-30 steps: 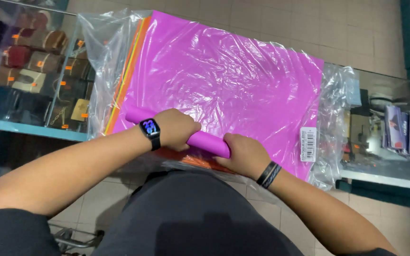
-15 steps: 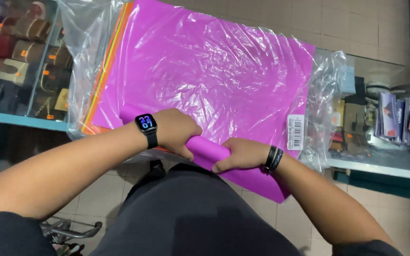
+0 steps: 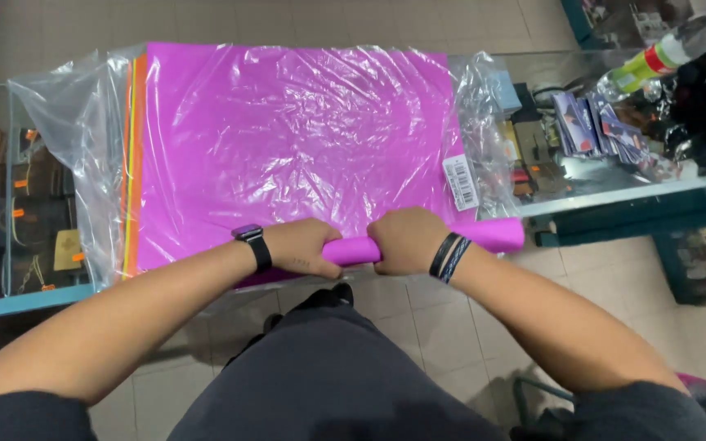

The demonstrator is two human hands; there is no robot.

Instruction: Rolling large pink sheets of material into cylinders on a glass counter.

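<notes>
Rolling the magenta sheet (image 3: 296, 147) at the bench (image 3: 582, 196) edge
Left hand (image 3: 304, 247) and right hand (image 3: 402, 238) both clench the rolled near edge (image 3: 353, 250); next, I judge, even pressure keeps the roll straight

- Two bare hands: the left hand (image 3: 308, 247) and the right hand (image 3: 406, 238), at 6 o'clock of the counter.
- One magenta paper roll (image 3: 353, 249) gripped by both.
- One clear plastic bag (image 3: 67, 139) of coloured sheets.
- One black smartwatch (image 3: 252, 243), at 9 o'clock of the hands.
- One dark wristband (image 3: 449, 255).
- One white barcode sticker (image 3: 461, 181).
- One plastic bottle (image 3: 663, 53), at 2 o'clock.
</notes>
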